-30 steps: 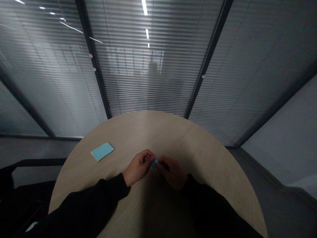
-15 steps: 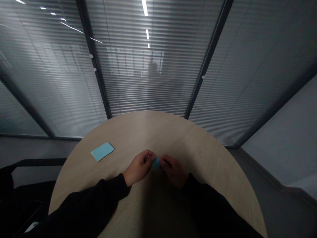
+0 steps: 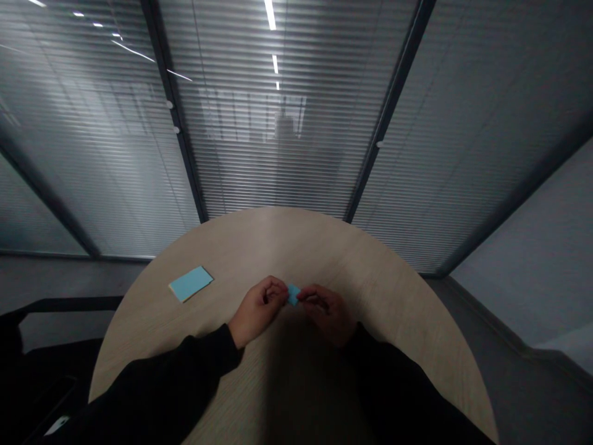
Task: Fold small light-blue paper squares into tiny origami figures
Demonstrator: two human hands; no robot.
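Two hands (image 3: 258,311) (image 3: 330,315) pinch one small blue paper (image 3: 293,295), one blue pad (image 3: 191,283) lying apart.

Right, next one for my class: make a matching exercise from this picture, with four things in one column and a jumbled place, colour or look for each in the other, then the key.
Column 1
1. blue pad
2. small blue piece
3. tabletop
4. left sleeve

Column 2
a. black
b. between the left hand and the right hand
c. lying flat, off to the left of both hands
d. pale, wood-toned, with a curved edge

Right pairs: 1-c, 2-b, 3-d, 4-a
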